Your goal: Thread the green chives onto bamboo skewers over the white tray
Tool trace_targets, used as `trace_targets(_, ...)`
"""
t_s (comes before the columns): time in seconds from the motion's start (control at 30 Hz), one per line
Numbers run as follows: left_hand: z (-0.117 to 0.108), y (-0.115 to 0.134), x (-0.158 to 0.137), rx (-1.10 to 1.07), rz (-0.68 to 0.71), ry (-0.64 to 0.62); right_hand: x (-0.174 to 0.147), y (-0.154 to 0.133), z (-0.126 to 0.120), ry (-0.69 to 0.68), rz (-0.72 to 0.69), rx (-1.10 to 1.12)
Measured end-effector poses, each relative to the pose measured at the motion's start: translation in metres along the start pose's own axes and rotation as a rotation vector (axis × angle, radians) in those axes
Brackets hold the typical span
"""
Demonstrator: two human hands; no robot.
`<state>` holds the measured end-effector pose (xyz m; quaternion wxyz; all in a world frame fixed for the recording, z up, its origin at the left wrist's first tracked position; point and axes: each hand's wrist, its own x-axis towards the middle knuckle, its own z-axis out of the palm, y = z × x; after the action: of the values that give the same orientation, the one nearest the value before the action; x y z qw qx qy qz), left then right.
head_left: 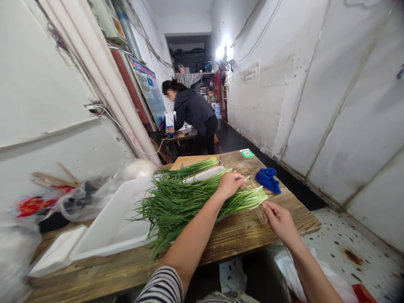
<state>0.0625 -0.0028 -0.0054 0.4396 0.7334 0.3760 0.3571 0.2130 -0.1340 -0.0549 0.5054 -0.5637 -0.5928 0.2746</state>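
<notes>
A large bunch of garlic chives (183, 202) lies across a white plastic tray (126, 214) and the wooden table (243, 231), its pale stem ends pointing right. My left hand (232, 184) is above the stems, thumb and fingers pinched together; whatever is between them is too small to make out. Just beyond the stem tips, my right hand (279, 218) has its fingers closed in a pinch, and its contents are also unclear. Thin straw-like strands lie on the wood between the hands. A crumpled blue cloth (268, 180) sits beyond them.
A wooden cutting board (179, 161) is at the table's far side. Plastic bags (85, 202) and a white foam piece (58, 251) lie left. A person in dark clothes (195, 111) bends over another table farther back. A white wall (261, 84) runs along the right.
</notes>
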Motion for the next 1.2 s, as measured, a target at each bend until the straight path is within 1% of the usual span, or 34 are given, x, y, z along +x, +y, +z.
trace_targets(0.1,0.0046,0.0013,0.0033,-0.041,0.006,-0.018,0.0013,0.0004,-0.0011,-0.009,0.012,0.007)
trace_targets(0.37,0.0077,0.0011,0.0029,-0.042,0.006,-0.078,0.0018,0.0002,-0.0019,-0.019,0.002,-0.002)
trace_targets(0.7,0.0085,0.0033,0.0025,-0.159,-0.070,-0.016,0.0011,-0.0009,-0.0027,-0.028,0.006,-0.027)
trace_targets(0.97,0.0086,0.0000,0.0040,-0.155,-0.068,-0.009,0.0024,0.0042,-0.0018,-0.030,0.009,-0.024)
trace_targets(1.07,0.0096,-0.0005,0.0031,-0.147,-0.063,-0.027,0.0027,0.0029,-0.0013,-0.030,0.017,-0.015)
trace_targets(1.13,0.0106,-0.0006,0.0024,-0.164,-0.071,-0.040,0.0027,0.0015,-0.0013,-0.027,0.018,-0.013)
trace_targets(1.2,0.0111,-0.0007,0.0023,-0.189,-0.080,-0.025,0.0023,0.0005,-0.0015,-0.020,0.013,-0.019)
